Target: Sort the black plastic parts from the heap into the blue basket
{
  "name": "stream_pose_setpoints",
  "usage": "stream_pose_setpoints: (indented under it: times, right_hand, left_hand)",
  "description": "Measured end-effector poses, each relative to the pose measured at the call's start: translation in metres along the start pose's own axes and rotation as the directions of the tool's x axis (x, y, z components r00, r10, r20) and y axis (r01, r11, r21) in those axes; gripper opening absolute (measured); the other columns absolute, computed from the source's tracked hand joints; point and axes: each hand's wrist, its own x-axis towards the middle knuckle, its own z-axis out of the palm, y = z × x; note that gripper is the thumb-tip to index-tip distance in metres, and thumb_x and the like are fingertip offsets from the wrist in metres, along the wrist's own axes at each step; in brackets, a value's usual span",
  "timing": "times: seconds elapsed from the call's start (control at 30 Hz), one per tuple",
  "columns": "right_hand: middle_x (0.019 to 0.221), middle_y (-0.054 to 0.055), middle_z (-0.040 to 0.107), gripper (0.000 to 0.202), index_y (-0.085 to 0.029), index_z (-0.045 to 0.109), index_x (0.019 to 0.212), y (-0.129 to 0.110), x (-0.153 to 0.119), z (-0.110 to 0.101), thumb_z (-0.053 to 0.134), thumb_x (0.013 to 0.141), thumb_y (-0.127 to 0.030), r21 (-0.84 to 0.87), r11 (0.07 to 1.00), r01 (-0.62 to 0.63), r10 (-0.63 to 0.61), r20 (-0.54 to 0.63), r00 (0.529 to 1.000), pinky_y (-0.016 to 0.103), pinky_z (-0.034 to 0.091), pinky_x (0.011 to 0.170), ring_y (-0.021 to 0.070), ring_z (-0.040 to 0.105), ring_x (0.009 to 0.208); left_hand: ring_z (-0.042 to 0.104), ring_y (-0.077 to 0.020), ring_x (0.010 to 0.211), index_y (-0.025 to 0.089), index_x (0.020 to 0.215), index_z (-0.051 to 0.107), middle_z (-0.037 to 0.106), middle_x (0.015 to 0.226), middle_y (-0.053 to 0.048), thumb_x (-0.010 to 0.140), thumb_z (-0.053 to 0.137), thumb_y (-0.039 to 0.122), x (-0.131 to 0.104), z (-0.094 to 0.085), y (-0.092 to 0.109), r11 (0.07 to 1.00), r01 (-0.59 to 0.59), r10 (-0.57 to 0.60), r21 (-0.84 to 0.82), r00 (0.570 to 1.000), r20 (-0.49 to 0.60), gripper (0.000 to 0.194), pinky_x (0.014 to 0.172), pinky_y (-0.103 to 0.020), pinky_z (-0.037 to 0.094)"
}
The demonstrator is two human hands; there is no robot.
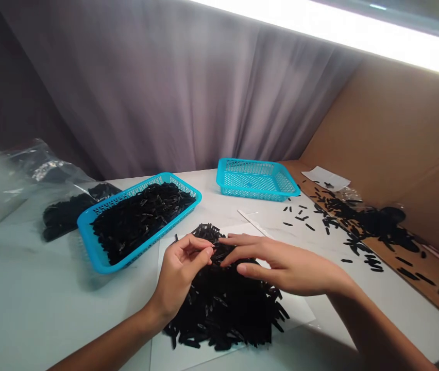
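A large heap of small, slim black pieces (227,309) lies on white paper (297,304) in front of me. My left hand (184,265) is over the heap's left side, thumb and forefinger pinched together. Whatever is between those fingertips is too small to make out. The tip of one black piece (176,238) shows just behind that hand. My right hand (277,260) hovers over the heap's upper right, palm down with fingers apart, its fingertips close to the left hand's pinch. Part of the heap is hidden under both hands.
A blue basket (88,242) full of similar black pieces stands at left, beside a clear plastic bag (45,165) with more. Another blue basket (256,195) stands at the back. Loose pieces (353,245) are scattered at right along the cardboard (408,263). A bright lamp (339,26) hangs above.
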Motion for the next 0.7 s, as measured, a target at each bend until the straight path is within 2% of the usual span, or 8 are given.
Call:
stream_pose_setpoints:
  times: [0.07,0.13,0.2,0.27,0.37,0.5,0.6,0.7]
  right_hand:
    - [0.117,0.009,0.072,0.029,-0.027,0.072,0.112,0.013,-0.005,-0.008,0.055,0.096,-0.043,-0.179,0.969,-0.172,0.138,-0.184,0.973,0.043,0.047,0.092,0.0303,0.065,0.109]
    - [0.103,0.015,0.071,0.027,-0.019,0.071,0.099,0.034,-0.007,-0.016,0.059,0.092,-0.043,-0.421,0.801,-0.426,0.307,-0.323,0.895,0.042,0.046,0.079,0.0337,0.064,0.099]
    - [0.094,0.017,0.071,0.025,-0.016,0.069,0.088,0.057,-0.006,-0.021,0.067,0.085,-0.04,-0.529,0.625,-0.574,0.474,-0.328,0.817,0.04,0.042,0.071,0.035,0.063,0.092]
    - [0.087,0.013,0.07,0.02,-0.017,0.065,0.079,0.076,-0.006,-0.024,0.064,0.084,-0.036,-0.525,0.589,-0.614,0.601,-0.223,0.767,0.034,0.037,0.063,0.028,0.063,0.078]
    - [0.082,0.009,0.069,0.016,-0.019,0.062,0.074,0.09,-0.007,-0.024,0.059,0.084,-0.031,-0.475,0.69,-0.546,0.573,-0.101,0.813,0.031,0.033,0.06,0.0219,0.061,0.073]
    - [0.08,0.011,0.068,0.014,-0.018,0.061,0.078,0.092,-0.01,-0.019,0.053,0.085,-0.027,-0.511,0.642,-0.572,0.558,-0.2,0.805,0.03,0.029,0.059,0.0222,0.06,0.073]
    - [0.075,0.01,0.065,0.012,-0.018,0.056,0.072,0.09,-0.011,-0.018,0.05,0.082,-0.019,-0.511,0.623,-0.592,0.544,-0.261,0.798,0.031,0.025,0.057,0.0201,0.055,0.066]
    - [0.067,0.005,0.058,0.012,-0.019,0.052,0.072,0.085,-0.01,-0.02,0.049,0.083,-0.019,-0.369,0.74,-0.563,0.456,-0.34,0.822,0.03,0.027,0.056,0.0171,0.05,0.061]
  left_hand:
    - [0.064,-0.0086,0.065,0.017,0.075,0.071,0.07,0.082,-0.002,0.078,0.077,0.027,-0.001,0.005,-0.003,1.0,0.002,-0.003,0.006,1.0,0.006,0.012,0.065,-0.018,0.058]
    - [0.065,-0.0101,0.067,0.016,0.072,0.07,0.07,0.082,-0.003,0.077,0.077,0.027,0.001,0.01,-0.004,1.0,0.018,-0.018,0.0,1.0,0.001,0.014,0.065,-0.02,0.058]
    - [0.066,-0.0112,0.07,0.016,0.072,0.069,0.07,0.082,-0.003,0.076,0.077,0.029,0.003,0.016,-0.004,0.999,0.044,-0.044,-0.004,0.999,0.002,0.015,0.067,-0.021,0.058]
    - [0.067,-0.0121,0.075,0.017,0.073,0.068,0.071,0.084,-0.003,0.077,0.076,0.03,0.006,0.025,-0.001,0.997,0.082,-0.082,-0.001,0.997,0.006,0.016,0.07,-0.021,0.057]
    - [0.067,-0.0125,0.08,0.017,0.075,0.067,0.071,0.084,-0.003,0.079,0.076,0.032,0.007,0.04,0.002,0.987,0.159,-0.158,-0.013,0.987,0.014,0.018,0.075,-0.021,0.056]
    - [0.065,-0.0114,0.075,0.016,0.076,0.067,0.07,0.08,-0.002,0.079,0.076,0.033,0.009,0.057,0.0,0.985,0.172,-0.171,-0.015,0.984,0.054,0.019,0.076,-0.022,0.055]
    - [0.064,-0.0112,0.072,0.016,0.076,0.067,0.07,0.08,-0.002,0.079,0.076,0.033,0.01,0.059,-0.007,0.986,0.164,-0.163,-0.017,0.986,0.044,0.019,0.074,-0.023,0.055]
    - [0.065,-0.0112,0.071,0.016,0.078,0.068,0.071,0.081,-0.003,0.079,0.076,0.034,0.011,0.052,-0.013,0.989,0.145,-0.145,-0.014,0.989,0.003,0.02,0.072,-0.023,0.055]
